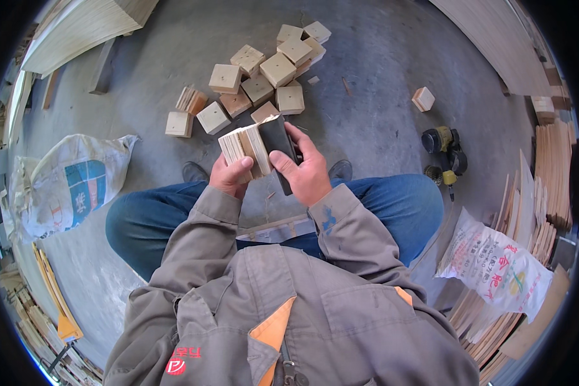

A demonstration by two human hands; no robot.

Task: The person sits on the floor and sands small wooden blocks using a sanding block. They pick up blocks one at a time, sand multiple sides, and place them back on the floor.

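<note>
My left hand (233, 172) grips a layered plywood block (243, 151) from its lower left, the thumb on its near side. My right hand (304, 162) is closed on a dark flat slab (278, 145), thumb on the near face and fingers around the far edge. The slab stands against the block's right side, and pale wood shows at its top end. Both are held above the floor, between my knees. Just beyond them lies a loose pile of similar wooden blocks (278, 69), several with small dark marks on top.
One block (423, 99) lies apart at the right. Below it is a yellow-and-black power tool (442, 151). White printed sacks stand at the left (77, 186) and right (498, 267). Wood strips (553, 174) are stacked along the right; a yellow-handled saw-like tool (64, 321) lies at the lower left.
</note>
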